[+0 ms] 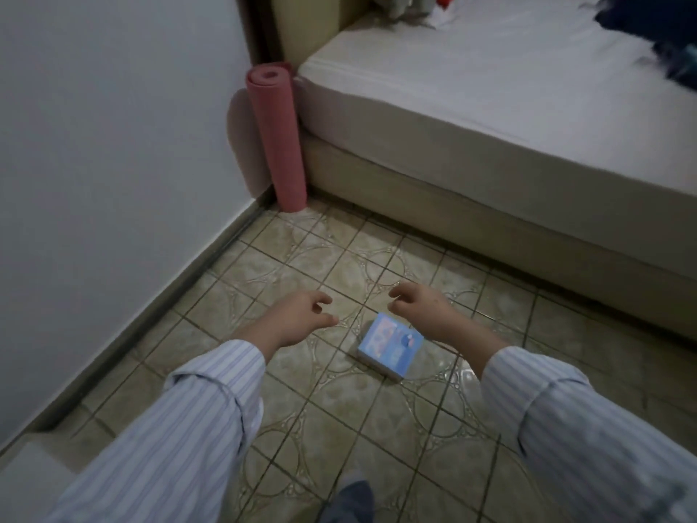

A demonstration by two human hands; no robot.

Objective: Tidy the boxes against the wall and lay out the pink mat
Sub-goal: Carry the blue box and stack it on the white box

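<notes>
A small blue box (390, 346) lies flat on the tiled floor (332, 417), away from the wall (113, 145). The right hand (422, 307) hovers just beyond it, the left hand (298, 315) further to its left; both are empty, fingers loosely curled. The rolled pink mat (275, 137) stands upright far beyond the box, in the corner beside the bed (471, 126).

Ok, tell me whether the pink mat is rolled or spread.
Rolled: the pink mat stands upright as a tight cylinder in the corner.
</notes>
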